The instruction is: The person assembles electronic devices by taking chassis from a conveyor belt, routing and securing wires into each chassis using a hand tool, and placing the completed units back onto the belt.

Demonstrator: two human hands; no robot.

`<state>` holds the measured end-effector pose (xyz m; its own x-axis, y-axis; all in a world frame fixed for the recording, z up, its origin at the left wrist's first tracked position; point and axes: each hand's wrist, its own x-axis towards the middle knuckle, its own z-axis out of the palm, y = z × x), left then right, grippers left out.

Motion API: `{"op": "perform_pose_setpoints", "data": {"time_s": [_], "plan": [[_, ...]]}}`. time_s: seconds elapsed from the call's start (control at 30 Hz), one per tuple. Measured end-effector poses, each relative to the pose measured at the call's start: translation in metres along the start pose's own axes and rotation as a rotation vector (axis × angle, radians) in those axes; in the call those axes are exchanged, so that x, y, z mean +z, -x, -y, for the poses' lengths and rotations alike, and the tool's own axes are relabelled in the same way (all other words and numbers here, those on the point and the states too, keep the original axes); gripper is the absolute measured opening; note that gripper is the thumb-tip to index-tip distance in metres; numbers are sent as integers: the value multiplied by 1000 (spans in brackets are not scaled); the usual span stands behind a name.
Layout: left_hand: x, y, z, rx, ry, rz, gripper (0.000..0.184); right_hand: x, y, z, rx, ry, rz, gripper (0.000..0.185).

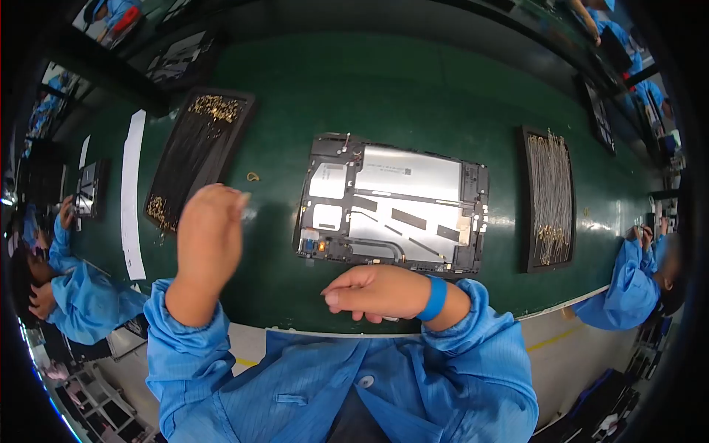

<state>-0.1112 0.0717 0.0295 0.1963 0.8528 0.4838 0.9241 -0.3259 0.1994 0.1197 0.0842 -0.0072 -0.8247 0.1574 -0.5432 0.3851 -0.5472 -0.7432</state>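
Note:
An opened tablet-like device (406, 199) with silver battery panels and black strips lies on the green table. My left hand (210, 236) is raised between the device and a black tray (240, 125) of dark cables with gold ends; its fingers are bent, and what they hold, if anything, is hidden. Near the device's lower edge, my right hand (369, 292), with a blue wristband, has its fingers curled together; I cannot make out anything in it. A small yellowish loop (253, 177) lies beside the left tray.
On the right stands a black tray (526, 199) of grey cables. A long white strip (131, 192) lies at the left. Co-workers in blue sleeves sit at both sides, one (92, 295) left and one (624, 288) right. Another device (87, 188) is at the far left.

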Motion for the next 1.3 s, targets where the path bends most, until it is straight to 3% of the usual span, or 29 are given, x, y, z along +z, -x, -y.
{"op": "perform_pose_setpoints", "data": {"time_s": [0.23,0.37,0.57,0.7,0.73,0.8,1.0,1.1,1.2,1.3], "plan": [[-8,9,-36,101,83,22,22,3,33,23,-191,-215,-491,48],[-11,17,-45,129,84,35,23,8,41,30,-309,-250,-622,46],[-9,28,-57,84,157,80,25,8,46,25,-195,-191,-599,33],[9,37,-78,51,184,157,30,12,35,-3,-191,-310,-577,32],[19,41,-85,94,251,88,26,14,31,-12,-180,-330,-551,34],[25,43,-101,94,266,197,21,18,29,-20,-130,-398,-493,36],[44,46,-106,70,280,55,18,17,40,-28,-69,-529,-481,31],[52,39,-100,58,215,-45,19,17,39,-15,-304,-622,-752,31],[60,41,-95,38,185,44,20,17,35,-1,-563,-664,-905,35],[59,43,-94,30,243,83,24,12,21,-7,-739,-478,-965,36]]}}
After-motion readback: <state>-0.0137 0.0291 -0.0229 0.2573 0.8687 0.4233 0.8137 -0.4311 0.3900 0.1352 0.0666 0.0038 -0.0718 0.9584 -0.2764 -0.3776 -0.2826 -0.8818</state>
